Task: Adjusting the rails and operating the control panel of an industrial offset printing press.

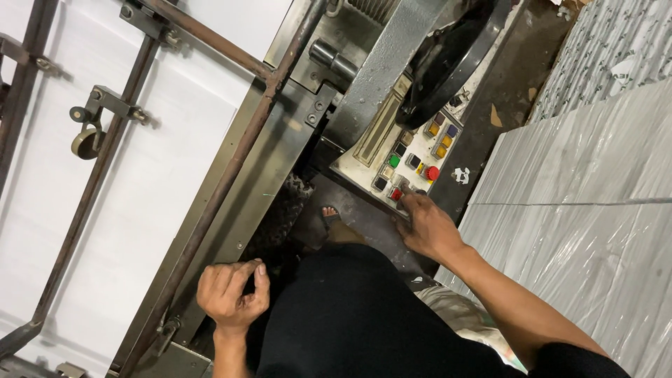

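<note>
Two hands from my remote view, left to right: left hand (231, 294) loosely curled, gripping nothing, hovering by the angled metal machine frame (241, 189) edging the white sheet bed (140, 196). Right hand (427, 224) reaches up-right, fingers on the lower edge of the button panel (413, 157), near a red-lit button (396, 194); panel's long axis runs diagonally away, right hand clearly nearer. Wrapped sheet stacks (581, 196) crowd the right; little room between.

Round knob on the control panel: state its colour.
Red knob, clearest in the head view.
</note>
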